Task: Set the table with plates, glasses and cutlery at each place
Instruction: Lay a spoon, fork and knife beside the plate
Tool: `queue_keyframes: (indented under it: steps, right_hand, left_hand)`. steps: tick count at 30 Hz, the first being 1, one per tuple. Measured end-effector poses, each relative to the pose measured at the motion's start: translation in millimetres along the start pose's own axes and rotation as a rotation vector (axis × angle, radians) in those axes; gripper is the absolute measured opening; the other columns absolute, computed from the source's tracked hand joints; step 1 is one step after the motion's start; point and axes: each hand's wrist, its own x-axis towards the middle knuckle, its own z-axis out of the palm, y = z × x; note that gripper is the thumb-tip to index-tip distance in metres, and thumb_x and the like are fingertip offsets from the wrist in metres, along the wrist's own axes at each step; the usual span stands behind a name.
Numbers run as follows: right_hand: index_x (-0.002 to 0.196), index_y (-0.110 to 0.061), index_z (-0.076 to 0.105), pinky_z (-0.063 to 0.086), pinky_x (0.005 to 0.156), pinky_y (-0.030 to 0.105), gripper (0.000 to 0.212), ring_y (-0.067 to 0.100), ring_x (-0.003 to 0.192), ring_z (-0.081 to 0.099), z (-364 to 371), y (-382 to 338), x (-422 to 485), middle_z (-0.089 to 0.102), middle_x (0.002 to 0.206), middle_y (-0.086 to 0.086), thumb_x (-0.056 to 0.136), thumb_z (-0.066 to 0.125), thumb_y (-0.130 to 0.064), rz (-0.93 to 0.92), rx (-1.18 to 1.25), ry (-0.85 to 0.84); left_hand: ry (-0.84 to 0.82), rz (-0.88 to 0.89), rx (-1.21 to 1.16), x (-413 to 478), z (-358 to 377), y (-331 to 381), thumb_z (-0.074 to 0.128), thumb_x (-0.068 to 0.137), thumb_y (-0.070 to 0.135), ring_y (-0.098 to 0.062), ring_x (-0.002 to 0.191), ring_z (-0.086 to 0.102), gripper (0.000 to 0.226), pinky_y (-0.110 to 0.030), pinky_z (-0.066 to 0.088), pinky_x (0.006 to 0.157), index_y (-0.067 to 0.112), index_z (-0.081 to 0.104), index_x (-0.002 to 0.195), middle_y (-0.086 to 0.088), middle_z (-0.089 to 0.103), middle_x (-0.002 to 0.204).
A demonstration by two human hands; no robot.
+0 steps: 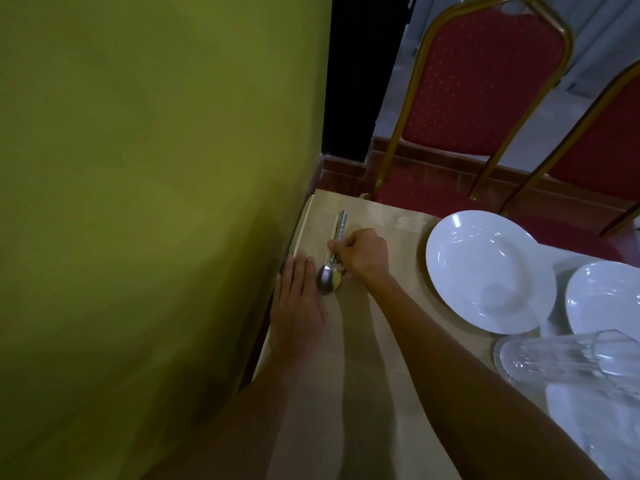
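Note:
A steel spoon [329, 279] lies on the beige tablecloth [381, 216] near the wall, with further cutlery handles [340, 221] beside it pointing away from me. My right hand [362, 252] is closed around the cutlery's middle. My left hand [299, 303] rests flat on the cloth just left of the spoon's bowl, fingers together and holding nothing. To the right stands a white deep plate [485, 271], and a second white plate [606, 299] is partly cut off at the frame edge. A clear ribbed glass [561, 362] lies in the lower right.
An olive-green wall [156, 202] runs close along the table's left edge. Two red upholstered chairs with gold frames [485, 84] stand at the far side of the table. White cloth [588, 427] lies under the glass at the lower right.

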Motion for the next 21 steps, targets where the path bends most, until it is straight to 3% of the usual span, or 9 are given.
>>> queue_keyframes:
  steps: [8, 14, 18, 21]
  right_hand:
    - [0.068, -0.016, 0.064, 0.060, 0.067, 0.040, 0.045, 0.020, 0.062, 0.068, -12.5, 0.0, -19.9, 0.066, 0.060, 0.000, 0.089, 0.063, -0.055, 0.005, 0.063, 0.087]
    - [0.077, -0.016, 0.064, 0.060, 0.068, 0.042, 0.031, 0.023, 0.068, 0.068, -38.9, 25.2, -64.9, 0.068, 0.070, 0.005, 0.094, 0.056, -0.040, -0.013, 0.048, 0.037]
    - [0.085, -0.014, 0.065, 0.057, 0.069, 0.037, 0.021, 0.024, 0.076, 0.068, -59.8, 48.3, -103.2, 0.068, 0.077, 0.005, 0.094, 0.055, -0.029, -0.013, 0.028, -0.018]
    - [0.081, -0.020, 0.066, 0.060, 0.075, 0.042, 0.018, 0.020, 0.077, 0.069, -80.6, 69.4, -135.1, 0.070, 0.079, -0.002, 0.088, 0.053, -0.032, 0.025, 0.075, -0.009]
  left_hand:
    - [-0.014, -0.011, -0.003, -0.2, -5.0, 4.7, 0.024, 0.100, 0.029, -0.022, 0.151, 0.015, 0.054, -0.046, 0.025, 0.120, 0.012, 0.036, 0.150, -0.007, 0.032, 0.159]
    - [-0.048, -0.019, 0.013, -0.9, -8.4, 6.8, 0.028, 0.099, 0.022, -0.023, 0.151, 0.017, 0.052, -0.047, 0.023, 0.120, 0.011, 0.034, 0.150, -0.007, 0.032, 0.158]
    - [-0.123, -0.065, 0.009, -9.9, -21.1, 11.6, 0.036, 0.097, 0.011, -0.026, 0.151, 0.014, 0.054, -0.047, 0.013, 0.123, 0.010, 0.032, 0.151, -0.009, 0.028, 0.159]
    - [-0.141, -0.163, -0.060, -38.3, -42.7, 25.5, 0.037, 0.097, 0.014, -0.030, 0.146, 0.026, 0.049, -0.045, 0.019, 0.120, 0.007, 0.037, 0.146, -0.012, 0.035, 0.154]
